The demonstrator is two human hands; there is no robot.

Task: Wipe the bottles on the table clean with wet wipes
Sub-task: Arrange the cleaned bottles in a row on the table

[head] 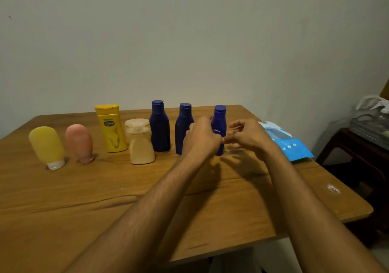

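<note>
Just behind the curled fingers of both hands stands the Nivea bottle [219, 123], dark blue with white lettering and a flip cap, upright on the wooden table [105, 199]. Seven bottles stand in a row. Three are dark blue: that one, the middle blue bottle [183, 125] half hidden by the left hand [201, 139], and the left blue bottle [160, 127] past its knuckles. Further left come one cream bottle [140, 144], one yellow Vaseline bottle [111, 131], one pink tube [79, 142] and one yellow tube [47, 146], both tubes on their caps. The left fingers curl, and I cannot tell what they grip. The right hand [251, 139] has loosely bent fingers, thumb apart. One blue wipes pack [292, 146] lies beyond its knuckles.
</note>
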